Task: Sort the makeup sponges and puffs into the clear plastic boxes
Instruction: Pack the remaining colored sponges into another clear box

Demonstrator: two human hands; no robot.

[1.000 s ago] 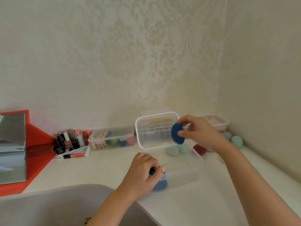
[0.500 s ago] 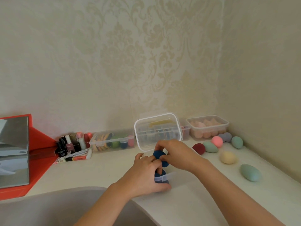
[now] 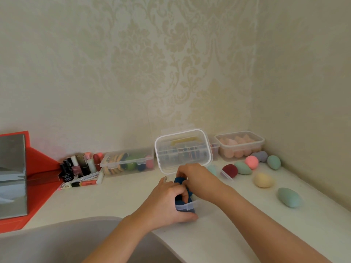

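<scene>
Hands meet over a clear box (image 3: 187, 205) near the front edge of the counter (image 3: 114, 196), beside the sink (image 3: 57, 242). The left hand (image 3: 171, 204) curls round the box's near left corner, thumb against its outer wall. The right hand (image 3: 197, 181) reaches in from the right and pinches a dark blue sponge (image 3: 179, 180) just above the box, close against the left hand's fingers. The sponge is rounded, matte and deep blue; more dark blue shows through the box wall below it. The box's lid (image 3: 183, 149) stands upright behind the hands. Loose sponges (image 3: 263, 180) in red, green, pink, yellow and teal lie toward the counter's right edge. A second ago the right hand held this sponge raised in front of the lid; now it is down at the box.
</scene>
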